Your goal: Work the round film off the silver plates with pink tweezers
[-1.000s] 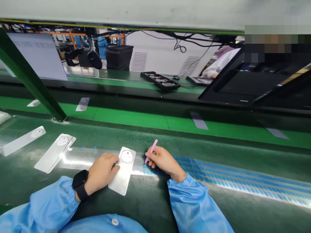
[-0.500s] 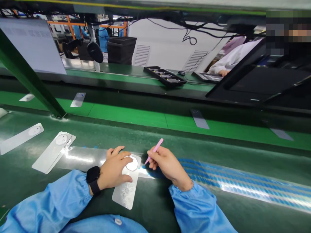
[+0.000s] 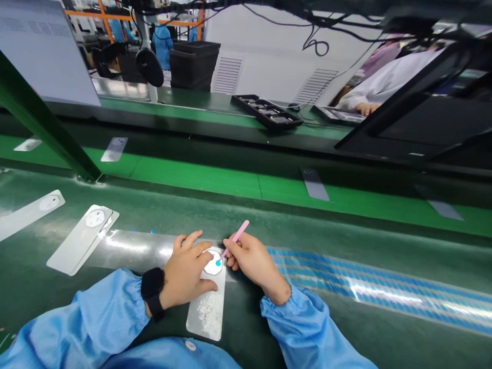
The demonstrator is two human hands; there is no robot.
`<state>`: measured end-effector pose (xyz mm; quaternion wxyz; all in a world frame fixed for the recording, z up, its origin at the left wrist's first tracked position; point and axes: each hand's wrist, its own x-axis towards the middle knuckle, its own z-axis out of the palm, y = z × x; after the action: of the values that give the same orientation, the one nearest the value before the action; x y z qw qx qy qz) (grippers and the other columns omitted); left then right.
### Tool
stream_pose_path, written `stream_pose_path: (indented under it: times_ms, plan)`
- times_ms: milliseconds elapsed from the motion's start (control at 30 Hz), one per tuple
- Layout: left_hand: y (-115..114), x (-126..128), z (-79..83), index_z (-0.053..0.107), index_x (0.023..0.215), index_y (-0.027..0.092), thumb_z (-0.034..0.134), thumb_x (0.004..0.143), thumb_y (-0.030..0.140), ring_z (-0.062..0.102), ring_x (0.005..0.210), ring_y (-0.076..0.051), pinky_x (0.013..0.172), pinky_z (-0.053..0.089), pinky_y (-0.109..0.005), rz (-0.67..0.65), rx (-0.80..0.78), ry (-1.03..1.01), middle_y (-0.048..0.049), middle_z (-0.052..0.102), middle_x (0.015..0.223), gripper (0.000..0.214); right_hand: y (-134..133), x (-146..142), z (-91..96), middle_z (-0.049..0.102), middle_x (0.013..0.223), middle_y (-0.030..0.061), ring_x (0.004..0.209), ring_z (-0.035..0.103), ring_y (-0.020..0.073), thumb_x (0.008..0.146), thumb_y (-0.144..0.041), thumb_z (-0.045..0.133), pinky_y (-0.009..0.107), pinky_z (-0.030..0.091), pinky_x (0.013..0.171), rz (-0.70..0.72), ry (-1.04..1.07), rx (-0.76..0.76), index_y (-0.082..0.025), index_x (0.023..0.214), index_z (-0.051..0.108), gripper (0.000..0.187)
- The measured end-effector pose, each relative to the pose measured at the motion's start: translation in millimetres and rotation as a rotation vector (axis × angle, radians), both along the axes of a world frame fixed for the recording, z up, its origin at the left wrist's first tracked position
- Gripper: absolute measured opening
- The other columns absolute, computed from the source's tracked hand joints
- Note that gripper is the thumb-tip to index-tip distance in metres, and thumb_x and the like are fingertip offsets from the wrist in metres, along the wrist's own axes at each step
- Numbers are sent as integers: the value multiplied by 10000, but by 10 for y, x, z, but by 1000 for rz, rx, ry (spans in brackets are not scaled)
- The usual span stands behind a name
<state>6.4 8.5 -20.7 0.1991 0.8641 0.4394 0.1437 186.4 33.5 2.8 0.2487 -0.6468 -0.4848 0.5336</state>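
A silver rectangular plate (image 3: 206, 311) with a white round part near its top lies on the dark green bench in front of me. My left hand (image 3: 187, 275), with a black watch on the wrist, rests on the plate's upper left, thumb and forefinger spread around the round part. My right hand (image 3: 249, 261) pinches pink tweezers (image 3: 235, 237). Their tip holds a small blue dot (image 3: 218, 263) right over the round part.
A long clear strip of blue stickers (image 3: 365, 289) runs right along the bench. Two stacked silver plates (image 3: 80, 238) and another plate (image 3: 28, 213) lie left. A green post (image 3: 42, 125) rises at left. Beyond are a conveyor with plates, a black tray (image 3: 267, 113) and another person's sleeve (image 3: 388, 82).
My left hand slid the plate toward me and to the right. My right hand carried the tweezers from the sticker strip to the round part, a blue dot now at the tip.
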Motion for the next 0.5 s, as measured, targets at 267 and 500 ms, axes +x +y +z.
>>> stream_pose_path:
  times_ms: [267,500]
  plan:
    - [1,5,-28,627,967,219,805,618,484,386,1278,-365,981,250,-553,3,18,-4,-71,619,1231,473,-19,3,-56,586,470,-37,399,566,103,819,-287,521,191,434,405,27,-39,42,-185,681,530,172]
    - [1,1,-13,633,971,218,792,635,484,378,1280,-361,985,252,-545,2,5,2,-77,611,1232,456,-15,14,-53,591,465,-29,400,571,111,814,-303,531,197,437,402,33,-27,44,-187,671,535,184]
